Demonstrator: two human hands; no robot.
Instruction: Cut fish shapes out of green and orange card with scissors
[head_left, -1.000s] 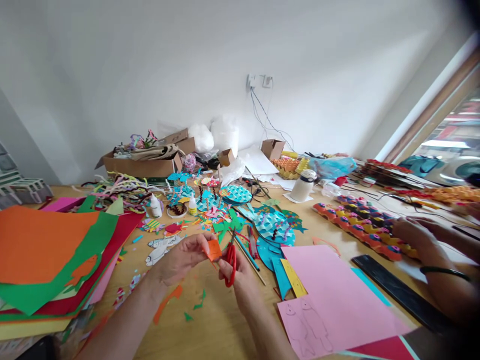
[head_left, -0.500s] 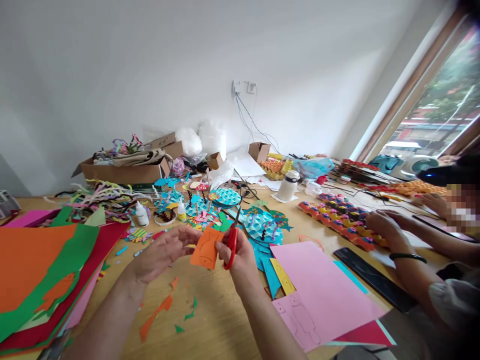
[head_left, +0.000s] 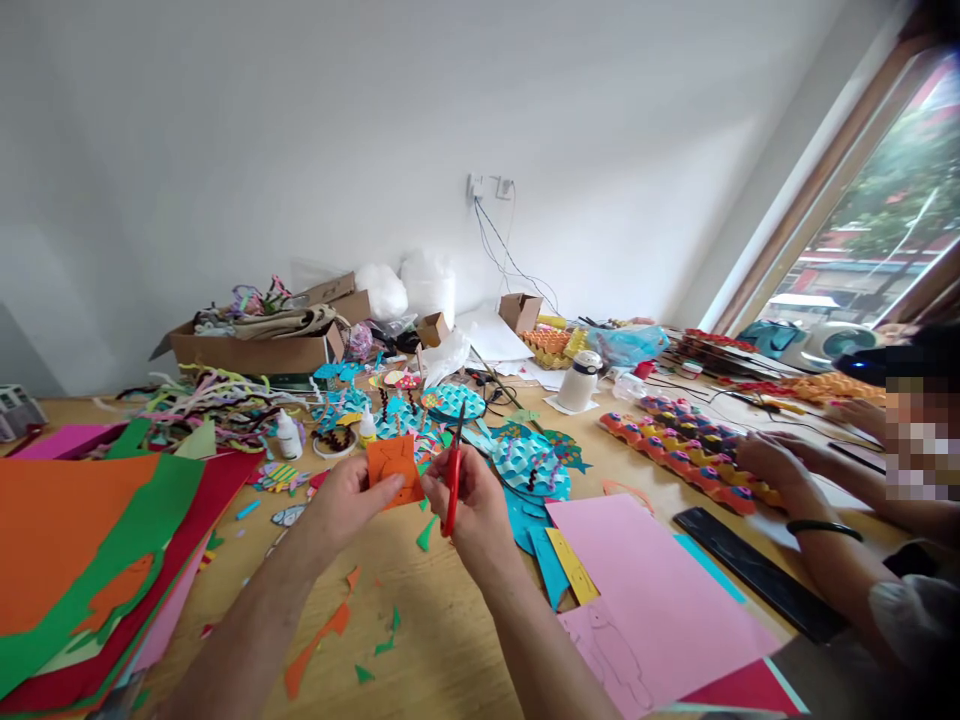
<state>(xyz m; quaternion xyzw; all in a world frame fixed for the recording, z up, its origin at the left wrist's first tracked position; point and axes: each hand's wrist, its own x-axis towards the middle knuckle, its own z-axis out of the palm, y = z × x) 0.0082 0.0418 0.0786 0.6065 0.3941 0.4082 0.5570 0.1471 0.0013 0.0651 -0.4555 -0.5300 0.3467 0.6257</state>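
My left hand [head_left: 349, 505] pinches a small orange sheet of paper [head_left: 395, 468] along its lower edge, thumb on top. Faint pencil lines are drawn on the paper. My right hand [head_left: 474, 505] is closed round red-handled scissors [head_left: 453, 475], whose blades point up and away from me. The right fingertips come close to the paper's right edge; whether they touch it I cannot tell. Below my hands, orange paper scraps [head_left: 319, 645] and green scraps [head_left: 385, 645] lie on the wooden table [head_left: 420, 640].
Coloured paper sheets [head_left: 67, 530] are stacked at left. A pink sheet [head_left: 660, 600] with drawn outlines lies at right, beside a black flat case [head_left: 757, 570]. Glue bottles [head_left: 289, 437] and blue paper crafts [head_left: 529, 462] stand beyond my hands. A co-worker's hand [head_left: 772, 460] touches painted egg trays [head_left: 675, 455].
My left hand has taken hold of the orange paper, which has moved left and up. The right hand has let go of it and keeps the scissors, now turned more upright.
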